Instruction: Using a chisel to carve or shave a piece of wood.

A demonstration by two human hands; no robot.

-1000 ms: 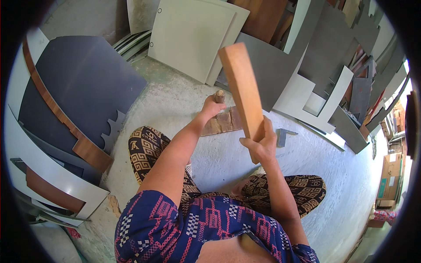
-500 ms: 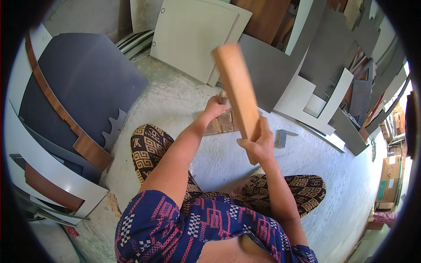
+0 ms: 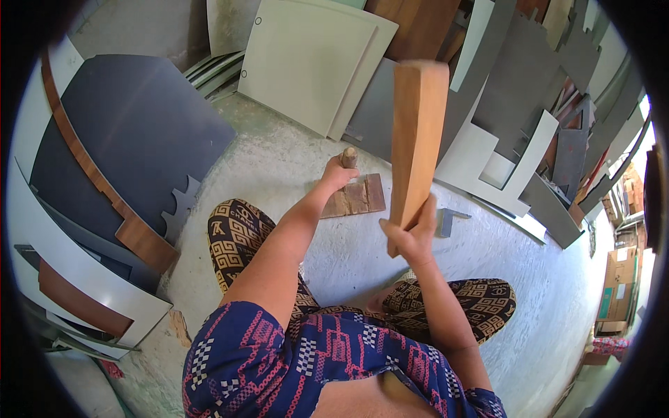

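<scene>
My right hand [image 3: 412,235] grips the lower end of a long brown wooden block [image 3: 416,139], which stands raised and nearly upright above the floor. My left hand [image 3: 337,174] is closed around a short upright tool with a wooden handle [image 3: 349,156], its lower end hidden by the hand. That tool stands on a small brown wooden board [image 3: 357,196] lying flat on the concrete floor [image 3: 279,160] in front of my crossed legs.
A dark grey panel with a brown curved strip [image 3: 125,146] lies to the left. Cream panels [image 3: 306,63] and several grey and white offcuts [image 3: 516,139] lean at the back and right. A small grey piece [image 3: 446,221] lies beside my right hand. Cardboard boxes [image 3: 617,292] stand far right.
The wooden block has swung from a leftward tilt to nearly upright and sits higher. My left hand stays on the tool over the small board.
</scene>
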